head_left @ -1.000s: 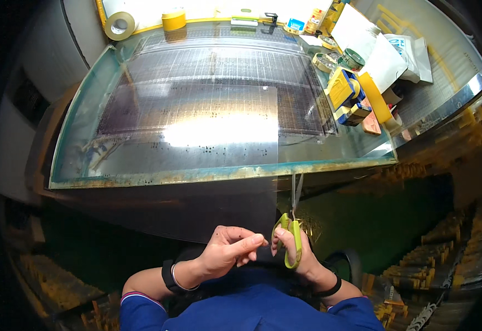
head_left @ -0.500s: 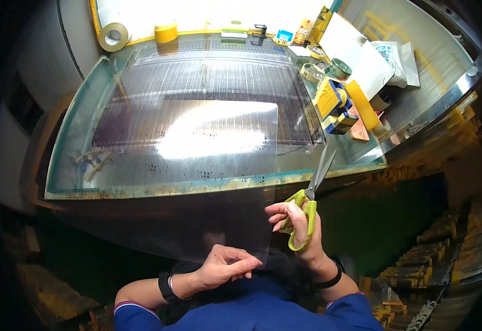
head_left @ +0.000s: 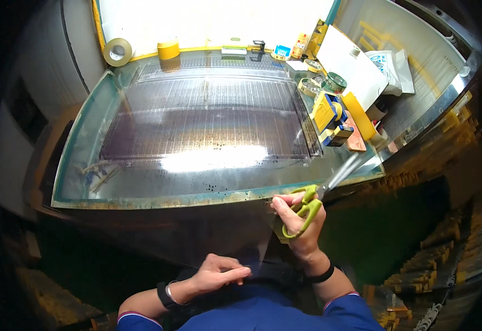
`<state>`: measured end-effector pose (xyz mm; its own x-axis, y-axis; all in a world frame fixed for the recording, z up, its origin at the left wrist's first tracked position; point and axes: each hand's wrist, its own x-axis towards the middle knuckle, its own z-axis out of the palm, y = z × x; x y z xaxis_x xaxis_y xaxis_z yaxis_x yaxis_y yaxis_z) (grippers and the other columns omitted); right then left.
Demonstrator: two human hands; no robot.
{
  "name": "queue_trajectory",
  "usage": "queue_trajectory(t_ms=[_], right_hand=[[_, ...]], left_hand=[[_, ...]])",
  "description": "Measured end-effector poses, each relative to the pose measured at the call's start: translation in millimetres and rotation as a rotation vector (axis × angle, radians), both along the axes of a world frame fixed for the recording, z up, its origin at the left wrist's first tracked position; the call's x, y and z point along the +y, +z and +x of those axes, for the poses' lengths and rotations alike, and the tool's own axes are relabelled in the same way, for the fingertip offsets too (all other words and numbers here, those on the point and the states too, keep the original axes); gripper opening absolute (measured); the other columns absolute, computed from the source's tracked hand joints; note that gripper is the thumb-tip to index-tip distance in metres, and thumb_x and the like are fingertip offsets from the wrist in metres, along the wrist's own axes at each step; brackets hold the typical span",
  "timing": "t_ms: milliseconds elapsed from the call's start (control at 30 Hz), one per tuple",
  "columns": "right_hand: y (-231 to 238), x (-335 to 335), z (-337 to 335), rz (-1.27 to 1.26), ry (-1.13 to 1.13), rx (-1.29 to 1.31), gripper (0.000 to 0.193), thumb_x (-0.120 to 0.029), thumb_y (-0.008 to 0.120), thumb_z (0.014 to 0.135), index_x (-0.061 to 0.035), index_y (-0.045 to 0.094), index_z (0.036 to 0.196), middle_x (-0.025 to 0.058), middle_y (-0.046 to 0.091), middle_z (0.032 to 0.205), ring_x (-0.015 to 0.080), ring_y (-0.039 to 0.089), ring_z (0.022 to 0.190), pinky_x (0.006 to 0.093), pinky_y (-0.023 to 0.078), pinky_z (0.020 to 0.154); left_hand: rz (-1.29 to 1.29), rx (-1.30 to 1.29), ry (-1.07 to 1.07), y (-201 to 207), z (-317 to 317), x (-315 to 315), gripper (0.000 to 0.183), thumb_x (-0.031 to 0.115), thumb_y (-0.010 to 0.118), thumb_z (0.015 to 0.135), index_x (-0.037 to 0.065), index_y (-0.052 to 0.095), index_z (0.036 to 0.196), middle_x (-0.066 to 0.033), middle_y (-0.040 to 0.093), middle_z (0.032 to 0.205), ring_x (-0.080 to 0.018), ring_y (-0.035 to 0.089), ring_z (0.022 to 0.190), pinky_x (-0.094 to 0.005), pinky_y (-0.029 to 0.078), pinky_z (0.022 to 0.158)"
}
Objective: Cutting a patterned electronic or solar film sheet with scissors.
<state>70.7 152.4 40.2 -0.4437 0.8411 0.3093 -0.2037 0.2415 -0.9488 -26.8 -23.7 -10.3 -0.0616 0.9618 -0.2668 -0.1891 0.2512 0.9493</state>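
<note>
A thin clear film sheet [head_left: 235, 237] hangs faintly visible between the table's front edge and my body; its outline is hard to trace against the dark. My left hand [head_left: 219, 274] is closed in a pinch at the sheet's lower corner. My right hand [head_left: 302, 234] grips scissors [head_left: 309, 203] with lime-green handles, the blurred blades pointing up and right over the front right table corner. The right thumb and forefinger come together near the sheet's upper edge; whether they also pinch it I cannot tell.
Ahead stands a glass-topped table [head_left: 141, 185] bearing a dark, finely striped sheet [head_left: 208, 124]. Tape rolls [head_left: 118, 52] line its far edge. A yellow-and-blue tape dispenser [head_left: 329, 116], a green tin [head_left: 336, 82] and a white bag [head_left: 387, 71] crowd the right side.
The scissors have swung to the right and their blades have come together. My right hand has turned and risen slightly. The clear sheet has dropped from over the table toward me.
</note>
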Motion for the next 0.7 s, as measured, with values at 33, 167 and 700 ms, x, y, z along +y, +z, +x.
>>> queue_trajectory(t_ms=[33, 167, 700], right_hand=[[-1, -2, 2, 0.0, 0.002, 0.006, 0.02, 0.002, 0.064, 0.074, -0.0027, 0.044, 0.08, 0.0127, 0.061, 0.078, 0.0141, 0.06, 0.065, 0.0238, 0.049, 0.059], [-6, -6, 7, -0.328, 0.023, 0.093, 0.019, 0.0, 0.064, 0.075, -0.0045, 0.046, 0.08, 0.0116, 0.061, 0.078, 0.015, 0.061, 0.069, 0.0247, 0.05, 0.06], [-37, -59, 38, -0.623, 0.268, 0.012, 0.039, -0.034, 0.04, 0.089, 0.0027, 0.053, 0.085, 0.0102, 0.054, 0.079, 0.0156, 0.055, 0.07, 0.0278, 0.047, 0.065]], left_hand=[[0.033, -0.03, 0.052, -2, -5, -8, 0.024, 0.022, 0.06, 0.082, 0.001, 0.066, 0.072, -0.0023, 0.06, 0.06, -0.0036, 0.048, 0.05, -0.0182, 0.036, 0.045], [0.152, -0.118, 0.608, 6, -38, -50, 0.02, 0.006, 0.053, 0.07, -0.003, 0.057, 0.052, -0.0094, 0.053, 0.054, -0.0125, 0.047, 0.042, -0.0221, 0.034, 0.041], [0.098, -0.407, 0.459, 15, -9, 49, 0.02, 0.019, 0.058, 0.082, 0.0, 0.059, 0.086, -0.0038, 0.056, 0.065, -0.0063, 0.047, 0.049, -0.0179, 0.037, 0.044]])
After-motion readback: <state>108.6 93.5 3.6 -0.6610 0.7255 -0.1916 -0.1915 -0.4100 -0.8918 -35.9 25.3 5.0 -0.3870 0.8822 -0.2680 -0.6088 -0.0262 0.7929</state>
